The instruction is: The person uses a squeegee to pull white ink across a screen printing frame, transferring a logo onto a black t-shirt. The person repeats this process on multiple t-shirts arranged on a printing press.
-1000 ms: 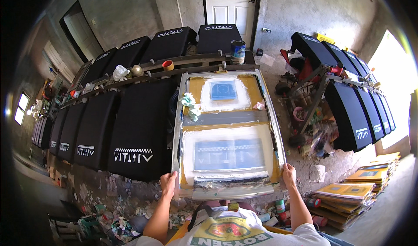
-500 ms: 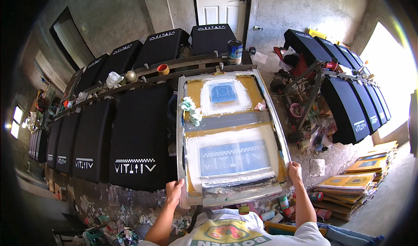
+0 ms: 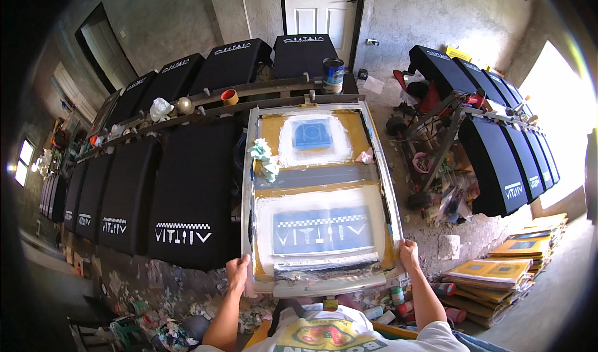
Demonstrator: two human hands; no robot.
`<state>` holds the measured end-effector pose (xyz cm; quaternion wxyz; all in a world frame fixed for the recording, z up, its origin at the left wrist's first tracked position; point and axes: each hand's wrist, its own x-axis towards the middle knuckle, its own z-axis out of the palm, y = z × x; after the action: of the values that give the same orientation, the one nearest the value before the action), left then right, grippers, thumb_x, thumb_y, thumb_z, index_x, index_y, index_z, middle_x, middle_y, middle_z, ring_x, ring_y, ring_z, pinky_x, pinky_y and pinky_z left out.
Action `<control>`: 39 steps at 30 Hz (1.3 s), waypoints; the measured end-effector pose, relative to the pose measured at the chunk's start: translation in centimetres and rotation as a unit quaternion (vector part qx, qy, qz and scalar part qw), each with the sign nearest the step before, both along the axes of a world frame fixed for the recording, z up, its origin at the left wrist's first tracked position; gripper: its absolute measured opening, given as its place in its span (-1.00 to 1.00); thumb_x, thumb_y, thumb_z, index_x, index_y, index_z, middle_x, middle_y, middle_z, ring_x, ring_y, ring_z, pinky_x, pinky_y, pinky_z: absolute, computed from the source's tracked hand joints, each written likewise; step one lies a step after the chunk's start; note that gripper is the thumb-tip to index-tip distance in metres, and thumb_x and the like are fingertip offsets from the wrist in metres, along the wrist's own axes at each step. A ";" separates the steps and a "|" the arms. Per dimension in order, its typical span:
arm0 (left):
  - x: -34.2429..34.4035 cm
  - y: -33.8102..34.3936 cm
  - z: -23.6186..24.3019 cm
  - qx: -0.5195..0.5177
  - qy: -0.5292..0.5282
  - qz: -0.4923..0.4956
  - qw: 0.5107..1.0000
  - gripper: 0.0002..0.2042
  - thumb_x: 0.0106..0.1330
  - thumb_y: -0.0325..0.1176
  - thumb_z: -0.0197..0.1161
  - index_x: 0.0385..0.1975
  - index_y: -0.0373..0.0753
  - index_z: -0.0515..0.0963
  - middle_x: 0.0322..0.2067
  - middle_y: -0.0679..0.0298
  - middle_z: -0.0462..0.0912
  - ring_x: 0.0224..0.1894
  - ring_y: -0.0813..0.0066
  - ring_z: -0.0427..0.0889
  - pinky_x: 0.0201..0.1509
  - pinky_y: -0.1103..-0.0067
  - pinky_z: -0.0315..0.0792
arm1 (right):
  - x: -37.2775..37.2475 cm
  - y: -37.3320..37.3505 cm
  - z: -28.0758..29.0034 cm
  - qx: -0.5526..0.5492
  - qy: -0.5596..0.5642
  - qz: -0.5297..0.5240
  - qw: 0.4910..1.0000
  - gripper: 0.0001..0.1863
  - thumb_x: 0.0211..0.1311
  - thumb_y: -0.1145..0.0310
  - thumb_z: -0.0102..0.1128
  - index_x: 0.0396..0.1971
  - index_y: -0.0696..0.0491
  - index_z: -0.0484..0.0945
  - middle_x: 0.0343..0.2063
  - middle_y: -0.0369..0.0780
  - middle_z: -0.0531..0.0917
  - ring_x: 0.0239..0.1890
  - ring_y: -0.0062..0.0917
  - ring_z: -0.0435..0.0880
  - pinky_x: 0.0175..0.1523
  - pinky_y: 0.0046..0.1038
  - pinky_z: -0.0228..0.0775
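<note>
Hands were closed on the near corners of the printing frame (image 3: pixel 321 196): the left hand (image 3: pixel 237 272) gripped the lower left corner, the right hand (image 3: pixel 408 254) the lower right. The frame lay over a black panel, beside the printed panel (image 3: pixel 187 209) at its left. Compared with the earlier pictures, the frame was seen larger and nearer, its near edge brought toward the body, which suggested it was being seated or lifted. A paint can (image 3: pixel 332 75) stood beyond it.
</note>
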<state>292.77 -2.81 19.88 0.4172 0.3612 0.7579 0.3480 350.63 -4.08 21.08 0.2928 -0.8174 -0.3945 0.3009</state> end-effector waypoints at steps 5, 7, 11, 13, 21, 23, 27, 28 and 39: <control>0.8 -0.3 0.0 0.016 0.180 -0.042 0.983 -0.44 0.36 0.05 0.26 -0.60 -0.44 0.57 -0.66 -0.04 0.58 -0.57 0.08 0.58 -0.38 0.23 0.39 | 0.1 0.3 0.3 -0.014 -0.028 0.013 0.999 -0.63 0.41 0.24 0.02 -0.35 0.27 0.63 -0.52 0.12 0.65 -0.40 -0.05 0.70 -0.21 -0.16 0.46; 1.3 -0.2 0.0 0.039 0.230 -0.047 0.971 -0.43 0.38 0.05 0.23 -0.61 -0.43 0.57 -0.65 -0.07 0.60 -0.54 -0.07 0.61 -0.36 0.18 0.43 | 0.1 0.8 0.8 -0.003 -0.057 0.044 0.997 -0.63 0.41 0.23 0.03 -0.37 0.26 0.63 -0.47 0.17 0.64 -0.33 0.11 0.67 -0.17 -0.10 0.47; 2.2 -0.3 0.7 0.014 0.272 -0.069 0.960 -0.57 0.40 -0.07 0.23 -0.38 -0.44 0.61 -0.39 -0.15 0.66 -0.27 -0.17 0.65 -0.19 0.18 0.48 | -0.9 1.1 3.1 0.003 -0.197 0.110 0.974 -0.67 0.40 0.23 0.07 -0.37 0.20 0.65 -0.25 0.10 0.67 -0.12 0.01 0.66 -0.05 -0.08 0.49; 2.7 -0.9 1.7 0.035 0.318 -0.088 0.943 -0.63 0.40 -0.14 0.23 -0.22 -0.44 0.61 -0.22 -0.16 0.66 -0.09 -0.14 0.64 -0.03 0.21 0.49 | -2.1 0.4 5.0 0.108 -0.338 0.184 0.917 -0.70 0.39 0.23 0.10 -0.31 0.16 0.66 -0.10 0.05 0.64 0.02 -0.05 0.61 0.02 -0.10 0.50; 7.1 -7.7 7.9 0.335 0.235 -0.352 0.842 -0.53 -0.08 -0.61 0.11 -0.04 -0.37 0.53 -0.03 0.07 0.56 0.07 0.03 0.54 0.23 0.19 0.37 | -7.4 -4.6 10.6 0.133 -0.226 0.569 0.780 -0.45 0.01 0.26 0.41 0.05 0.15 0.58 0.08 0.00 0.57 0.19 -0.11 0.54 0.28 -0.15 0.45; 8.0 -7.4 8.5 0.335 0.257 -0.378 0.824 -0.54 -0.11 -0.62 0.12 -0.08 -0.35 0.53 -0.07 0.10 0.56 0.04 0.05 0.55 0.19 0.20 0.38 | -7.8 -4.3 10.3 0.134 -0.263 0.583 0.757 -0.40 -0.07 0.29 0.43 0.05 0.18 0.58 0.10 0.02 0.57 0.21 -0.09 0.53 0.30 -0.15 0.44; 9.1 -5.1 7.9 0.353 0.302 -0.355 0.811 -0.64 -0.09 -0.63 0.24 -0.19 -0.31 0.56 -0.22 0.18 0.58 -0.12 0.15 0.58 0.02 0.23 0.40 | -8.2 -3.5 9.1 0.176 -0.269 0.523 0.789 -0.45 -0.10 0.43 0.35 0.01 0.22 0.59 0.05 0.00 0.61 0.16 -0.16 0.59 0.29 -0.18 0.44; 9.3 -4.5 7.4 0.360 0.303 -0.348 0.811 -0.66 -0.09 -0.63 0.27 -0.22 -0.30 0.57 -0.25 0.21 0.58 -0.15 0.17 0.59 -0.01 0.24 0.39 | -8.4 -3.4 8.7 0.181 -0.273 0.509 0.796 -0.48 -0.12 0.47 0.33 -0.02 0.22 0.60 0.01 -0.01 0.64 0.12 -0.18 0.61 0.25 -0.20 0.47; 9.7 8.6 3.7 0.426 0.341 -0.273 0.792 -0.80 -0.19 -0.64 0.29 -0.51 -0.23 0.61 -0.45 0.24 0.59 -0.32 0.20 0.58 -0.19 0.30 0.42 | -9.7 8.9 5.0 0.163 -0.306 0.413 0.842 -0.83 0.01 0.59 0.19 -0.35 0.12 0.64 -0.23 -0.14 0.73 -0.12 -0.29 0.72 -0.04 -0.28 0.63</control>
<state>302.45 5.79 23.60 0.0133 0.7896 0.4959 0.3611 340.94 4.84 26.06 0.1349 -0.5699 -0.8084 0.0594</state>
